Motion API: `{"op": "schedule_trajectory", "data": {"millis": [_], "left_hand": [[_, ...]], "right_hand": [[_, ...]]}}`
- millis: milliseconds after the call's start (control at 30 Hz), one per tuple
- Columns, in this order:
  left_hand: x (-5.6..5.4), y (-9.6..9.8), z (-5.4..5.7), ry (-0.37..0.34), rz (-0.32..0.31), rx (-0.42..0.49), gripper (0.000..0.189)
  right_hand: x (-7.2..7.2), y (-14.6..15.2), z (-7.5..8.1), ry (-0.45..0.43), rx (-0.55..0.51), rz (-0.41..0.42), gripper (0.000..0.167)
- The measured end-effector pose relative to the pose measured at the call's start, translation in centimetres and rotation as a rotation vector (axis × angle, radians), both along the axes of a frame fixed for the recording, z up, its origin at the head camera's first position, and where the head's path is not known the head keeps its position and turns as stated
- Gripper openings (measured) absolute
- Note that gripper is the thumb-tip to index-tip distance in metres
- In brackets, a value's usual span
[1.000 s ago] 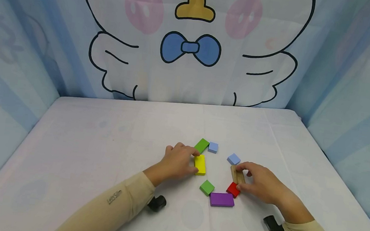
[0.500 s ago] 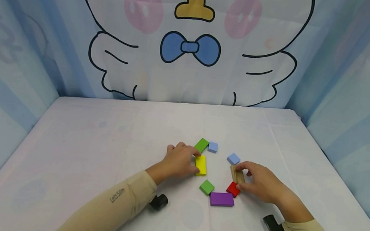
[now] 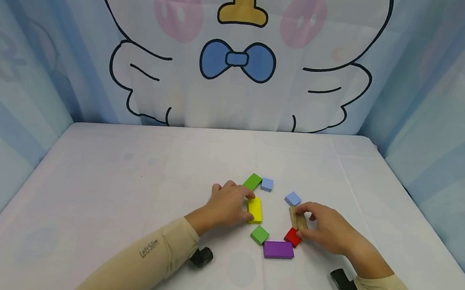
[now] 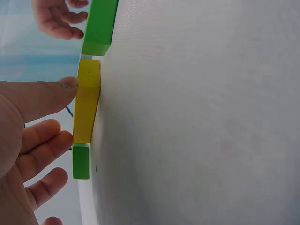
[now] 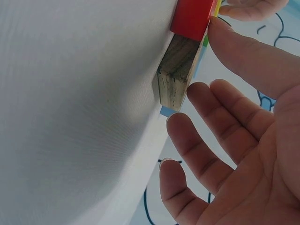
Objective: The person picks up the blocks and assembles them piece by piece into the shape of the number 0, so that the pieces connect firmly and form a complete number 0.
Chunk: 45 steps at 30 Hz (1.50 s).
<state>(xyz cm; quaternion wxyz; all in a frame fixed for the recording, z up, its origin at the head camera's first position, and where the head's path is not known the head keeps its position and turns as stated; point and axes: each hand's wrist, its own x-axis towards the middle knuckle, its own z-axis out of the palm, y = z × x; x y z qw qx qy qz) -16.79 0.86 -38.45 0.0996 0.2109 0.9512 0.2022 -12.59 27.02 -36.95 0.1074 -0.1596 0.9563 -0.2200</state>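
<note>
My left hand (image 3: 228,206) holds the yellow block (image 3: 256,210), its index finger by the far end and its thumb by the near end. The green block (image 3: 252,181) lies beyond it and the green cube-like block (image 3: 260,235) on the near side. My right hand (image 3: 332,228) rests against the unpainted wooden block (image 3: 297,218). In the right wrist view its thumb touches the edge of the red block (image 5: 192,18), while its fingertips lie along the wooden block (image 5: 178,70). The purple block (image 3: 278,250) touches the red one.
Two light blue blocks, one blue block (image 3: 267,184) beside the far green block and another blue block (image 3: 293,198) at the wooden block's far end, help form a loose ring. A white cloth covers the table (image 3: 148,174). Printed curtains (image 3: 232,102) stand behind and at both sides.
My left hand has slid the yellow block right and slightly nearer, away from the far green block and toward the near green one. The right hand has stayed almost still.
</note>
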Motion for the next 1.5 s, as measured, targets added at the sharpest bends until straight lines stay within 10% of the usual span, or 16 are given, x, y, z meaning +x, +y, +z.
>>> {"op": "schedule_trajectory", "data": {"millis": [1500], "left_hand": [[0.61,0.39,-0.13,0.013,0.004,-0.009,0.048]], "right_hand": [[0.06,-0.03,-0.01,-0.016,-0.003,-0.015,0.046]]}}
